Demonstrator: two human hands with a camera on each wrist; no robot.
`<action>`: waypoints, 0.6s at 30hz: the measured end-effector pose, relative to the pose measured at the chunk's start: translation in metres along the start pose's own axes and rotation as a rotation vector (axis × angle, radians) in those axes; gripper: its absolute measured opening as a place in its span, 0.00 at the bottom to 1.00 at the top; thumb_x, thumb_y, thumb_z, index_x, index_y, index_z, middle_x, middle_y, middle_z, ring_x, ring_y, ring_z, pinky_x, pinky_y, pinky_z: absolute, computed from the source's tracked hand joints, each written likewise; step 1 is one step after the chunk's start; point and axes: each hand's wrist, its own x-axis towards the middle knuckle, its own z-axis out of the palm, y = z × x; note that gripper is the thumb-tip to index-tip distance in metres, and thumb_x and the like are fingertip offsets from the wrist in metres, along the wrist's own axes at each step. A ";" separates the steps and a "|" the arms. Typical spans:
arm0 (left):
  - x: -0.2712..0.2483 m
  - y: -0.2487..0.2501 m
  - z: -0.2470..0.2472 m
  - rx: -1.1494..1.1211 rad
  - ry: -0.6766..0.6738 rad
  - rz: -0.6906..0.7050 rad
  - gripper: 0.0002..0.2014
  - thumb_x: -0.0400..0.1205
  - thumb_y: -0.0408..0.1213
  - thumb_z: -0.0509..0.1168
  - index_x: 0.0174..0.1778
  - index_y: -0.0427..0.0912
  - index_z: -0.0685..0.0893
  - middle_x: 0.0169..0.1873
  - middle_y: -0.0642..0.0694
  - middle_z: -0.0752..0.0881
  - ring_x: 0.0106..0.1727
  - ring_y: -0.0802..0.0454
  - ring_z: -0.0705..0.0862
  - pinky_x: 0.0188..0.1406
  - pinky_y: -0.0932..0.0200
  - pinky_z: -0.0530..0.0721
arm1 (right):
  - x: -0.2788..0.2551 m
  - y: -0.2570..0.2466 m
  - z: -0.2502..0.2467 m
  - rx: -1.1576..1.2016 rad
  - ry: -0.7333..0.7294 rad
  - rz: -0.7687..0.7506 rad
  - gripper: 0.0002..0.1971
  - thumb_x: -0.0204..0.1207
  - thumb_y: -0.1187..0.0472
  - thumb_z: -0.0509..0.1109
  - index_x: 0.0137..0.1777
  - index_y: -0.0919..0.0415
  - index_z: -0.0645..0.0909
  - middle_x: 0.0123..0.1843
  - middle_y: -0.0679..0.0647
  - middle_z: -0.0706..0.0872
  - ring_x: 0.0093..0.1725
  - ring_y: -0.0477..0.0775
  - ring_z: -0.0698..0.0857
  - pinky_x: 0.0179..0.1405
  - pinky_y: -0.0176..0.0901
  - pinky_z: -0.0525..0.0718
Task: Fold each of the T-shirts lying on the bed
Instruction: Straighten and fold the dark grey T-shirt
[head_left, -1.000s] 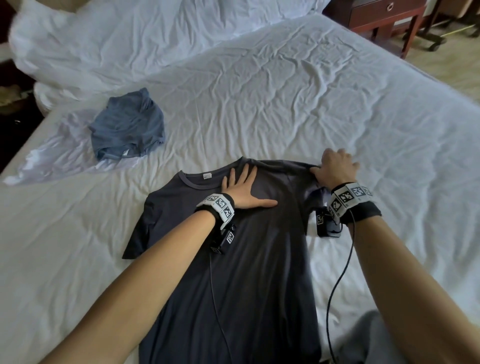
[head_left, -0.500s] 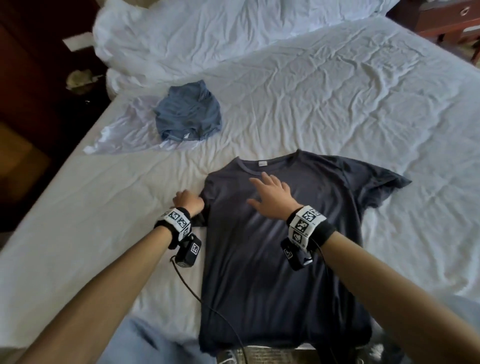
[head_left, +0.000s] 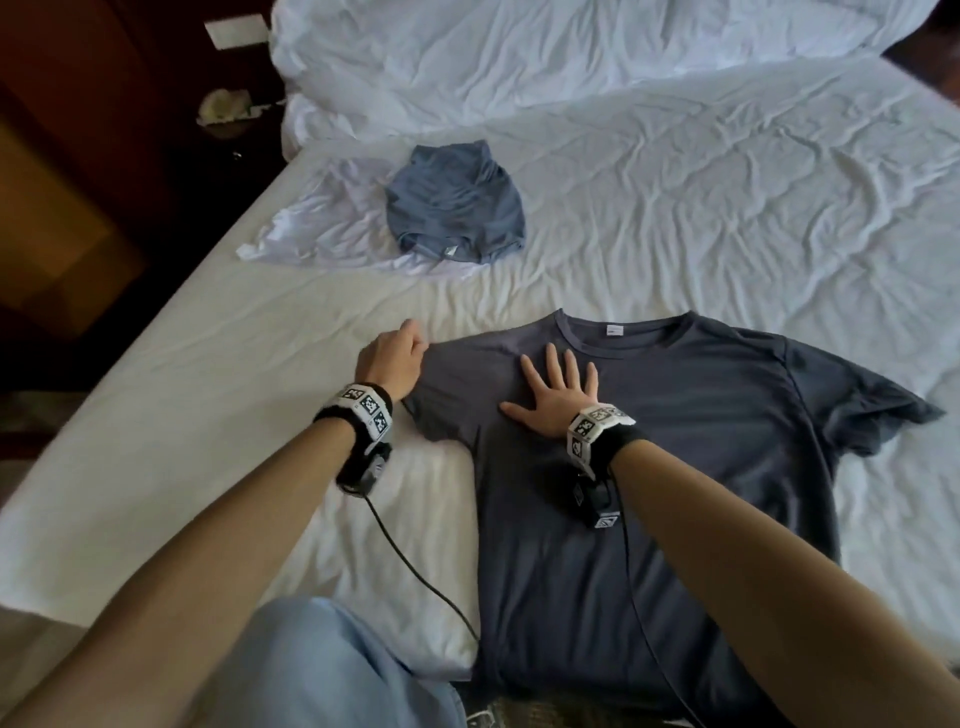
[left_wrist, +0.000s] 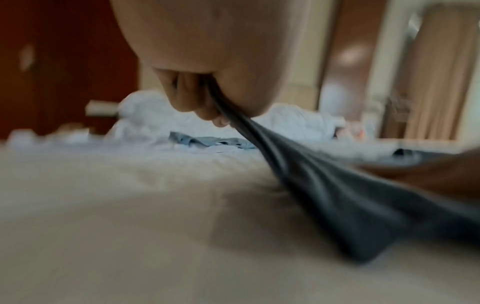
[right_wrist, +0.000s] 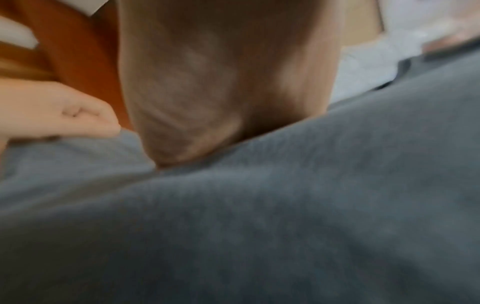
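No legible text anywhere.

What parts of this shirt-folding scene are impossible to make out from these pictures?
- Dark T-shirt: its hem runs off the bottom edge of the head view.
- Left hand: fingertips hidden behind the hand in the head view; the left wrist view is blurred, showing only pinched cloth.
- Right hand: in the right wrist view the palm blocks its fingers.
- White garment: partly covered by the blue folded T-shirt, so its kind is unclear.
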 end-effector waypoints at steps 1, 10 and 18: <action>0.002 -0.006 -0.001 0.131 -0.023 0.076 0.10 0.91 0.45 0.58 0.52 0.42 0.78 0.49 0.40 0.89 0.50 0.36 0.86 0.47 0.45 0.82 | 0.001 0.001 0.003 -0.026 -0.003 -0.002 0.50 0.75 0.18 0.50 0.90 0.39 0.35 0.91 0.54 0.29 0.89 0.63 0.31 0.85 0.72 0.33; 0.005 -0.043 0.029 -0.178 -0.412 -0.176 0.34 0.64 0.70 0.79 0.50 0.44 0.85 0.46 0.51 0.87 0.49 0.50 0.87 0.52 0.52 0.84 | 0.005 0.004 0.005 -0.021 -0.052 0.005 0.56 0.67 0.13 0.50 0.89 0.37 0.32 0.89 0.51 0.24 0.88 0.60 0.27 0.84 0.71 0.29; 0.004 -0.041 0.021 -0.582 -0.360 -0.267 0.13 0.77 0.42 0.80 0.51 0.38 0.91 0.49 0.40 0.94 0.53 0.43 0.92 0.64 0.45 0.87 | -0.004 -0.016 0.003 -0.111 0.149 -0.146 0.43 0.82 0.34 0.59 0.91 0.47 0.46 0.92 0.55 0.35 0.91 0.62 0.39 0.85 0.74 0.41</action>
